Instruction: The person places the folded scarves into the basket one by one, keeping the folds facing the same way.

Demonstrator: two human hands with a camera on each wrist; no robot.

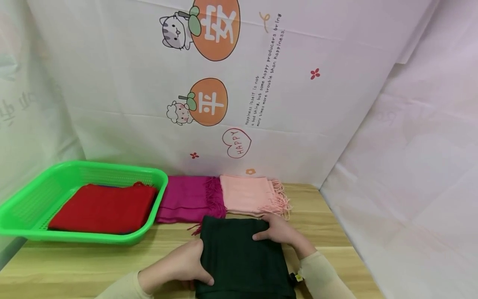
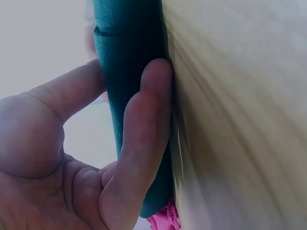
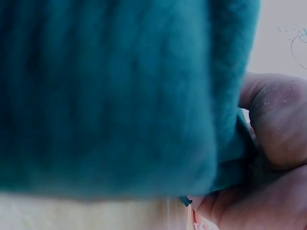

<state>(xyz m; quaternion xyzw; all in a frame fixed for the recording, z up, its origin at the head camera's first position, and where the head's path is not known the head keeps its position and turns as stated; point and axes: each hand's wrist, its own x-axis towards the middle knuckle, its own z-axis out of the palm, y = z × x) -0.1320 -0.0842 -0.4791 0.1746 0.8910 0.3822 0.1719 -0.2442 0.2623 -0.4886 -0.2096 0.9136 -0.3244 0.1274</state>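
Note:
A dark green folded scarf (image 1: 239, 257) lies on the table near its front. My left hand (image 1: 183, 263) grips its left edge, thumb on top. In the left wrist view, the fingers (image 2: 141, 134) press against the side of the scarf (image 2: 134, 43), close to the tabletop. At the far right corner, my right hand (image 1: 281, 230) holds the scarf with its thumb on the upper face; its other fingers are mostly hidden. Blurred green cloth (image 3: 105, 96) fills much of the right wrist view, with part of the right hand (image 3: 283, 124) beside it.
A green plastic basket (image 1: 93, 238) at the left holds a folded red scarf (image 1: 106, 207). Magenta (image 1: 186, 197) and pink (image 1: 246, 195) fringed scarves lie along the back wall. Dark red fringe (image 1: 196, 228) shows beside the green scarf. White printed sheets (image 1: 291, 137) surround the wooden table (image 1: 321, 216).

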